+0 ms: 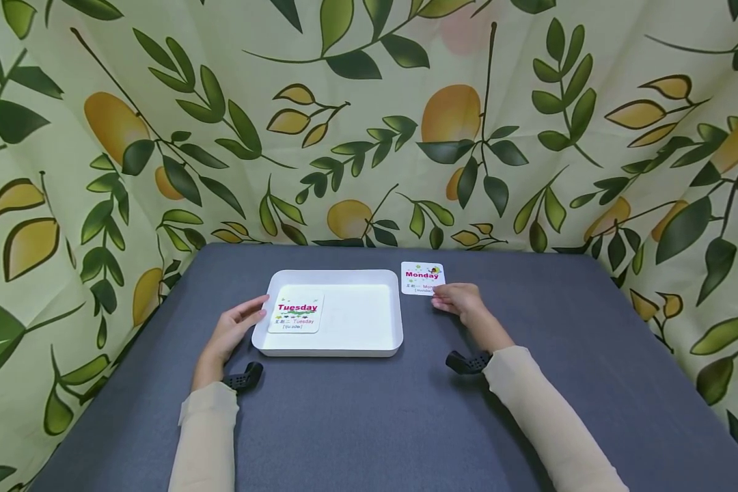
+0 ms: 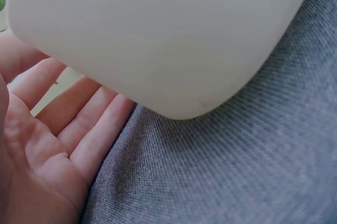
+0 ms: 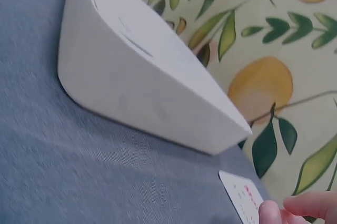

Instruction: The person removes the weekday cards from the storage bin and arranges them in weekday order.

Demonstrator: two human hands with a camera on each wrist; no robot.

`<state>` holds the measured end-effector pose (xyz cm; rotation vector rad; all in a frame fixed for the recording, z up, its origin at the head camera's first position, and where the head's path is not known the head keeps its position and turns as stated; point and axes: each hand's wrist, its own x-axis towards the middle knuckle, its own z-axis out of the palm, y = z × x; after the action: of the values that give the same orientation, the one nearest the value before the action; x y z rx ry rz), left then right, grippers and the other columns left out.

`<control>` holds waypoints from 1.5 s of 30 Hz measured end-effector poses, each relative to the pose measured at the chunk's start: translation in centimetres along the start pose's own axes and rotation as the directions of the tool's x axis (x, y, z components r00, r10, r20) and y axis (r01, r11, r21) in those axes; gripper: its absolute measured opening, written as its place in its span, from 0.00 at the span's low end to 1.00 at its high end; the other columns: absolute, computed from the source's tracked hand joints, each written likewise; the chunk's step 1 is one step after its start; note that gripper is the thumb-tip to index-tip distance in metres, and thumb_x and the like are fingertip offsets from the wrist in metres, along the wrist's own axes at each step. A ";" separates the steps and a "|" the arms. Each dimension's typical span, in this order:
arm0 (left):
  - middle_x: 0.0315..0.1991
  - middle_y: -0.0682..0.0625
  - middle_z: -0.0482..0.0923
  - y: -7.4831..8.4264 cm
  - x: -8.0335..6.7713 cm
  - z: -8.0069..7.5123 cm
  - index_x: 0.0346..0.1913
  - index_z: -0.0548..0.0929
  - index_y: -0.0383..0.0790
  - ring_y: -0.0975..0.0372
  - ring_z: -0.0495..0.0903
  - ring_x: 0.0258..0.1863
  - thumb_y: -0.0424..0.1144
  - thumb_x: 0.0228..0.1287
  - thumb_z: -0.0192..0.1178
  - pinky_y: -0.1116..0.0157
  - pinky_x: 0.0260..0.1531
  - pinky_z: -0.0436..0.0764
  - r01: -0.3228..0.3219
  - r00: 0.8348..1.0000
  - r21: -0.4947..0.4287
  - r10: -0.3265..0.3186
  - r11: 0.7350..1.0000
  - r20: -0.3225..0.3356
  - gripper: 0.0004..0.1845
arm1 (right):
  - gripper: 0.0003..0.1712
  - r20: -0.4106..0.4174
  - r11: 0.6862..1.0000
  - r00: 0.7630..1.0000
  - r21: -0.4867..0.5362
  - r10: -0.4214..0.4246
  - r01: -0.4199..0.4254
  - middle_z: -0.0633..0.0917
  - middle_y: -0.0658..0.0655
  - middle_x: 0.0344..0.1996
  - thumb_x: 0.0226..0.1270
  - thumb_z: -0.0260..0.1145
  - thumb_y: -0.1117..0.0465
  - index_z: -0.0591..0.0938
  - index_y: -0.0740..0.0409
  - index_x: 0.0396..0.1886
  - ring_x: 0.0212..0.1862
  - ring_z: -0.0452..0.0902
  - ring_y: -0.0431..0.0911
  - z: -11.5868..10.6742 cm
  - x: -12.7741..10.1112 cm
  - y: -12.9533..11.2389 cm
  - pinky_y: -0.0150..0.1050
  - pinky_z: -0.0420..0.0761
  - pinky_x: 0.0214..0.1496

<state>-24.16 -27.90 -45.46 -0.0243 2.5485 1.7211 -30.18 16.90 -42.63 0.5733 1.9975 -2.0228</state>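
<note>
**Head view: two day cards, one in the tray, one beside it**

Head camera: a white tray [image 1: 335, 345] sits on the grey table [image 1: 369, 424]. The "Tuesday" card [image 1: 296, 311] lies flat in the tray's left part. The left hand [image 1: 234, 330] rests at the tray's left rim, fingers straight and loosely together, tips near the card's edge. Just right of the tray's far corner lies the "Monday" card [image 1: 422, 278]; the right hand [image 1: 460, 301] has curled fingers on its near right corner.

Left wrist camera: the palm [image 2: 37, 150] is open, fingers extended side by side beside the tray's rounded corner [image 2: 174, 50]; whether they touch it cannot be told.

Right wrist camera: fingertips [image 3: 295, 211] pinch the edge of the Monday card [image 3: 243, 198] on the cloth, the tray's wall [image 3: 142, 92] standing close by, leaf-print curtain [image 3: 274, 29] behind.
</note>
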 end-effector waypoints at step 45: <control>0.72 0.40 0.64 0.2 0.0 0.0 0.70 0.66 0.40 0.90 0.66 0.45 0.49 0.70 0.55 0.85 0.48 0.66 0.004 1.000 0.006 -0.003 1.000 -0.003 0.30 | 0.20 0.475 0.995 0.878 -0.051 -0.056 0.091 0.85 0.49 0.24 0.70 0.57 0.66 0.75 0.78 0.55 0.27 0.83 0.37 12.9 -6.9 2.3 0.31 0.84 0.36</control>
<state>-24.13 -27.86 -45.30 -0.0307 2.5542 1.7127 -24.38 3.28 -41.83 -0.0241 1.7973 -1.8878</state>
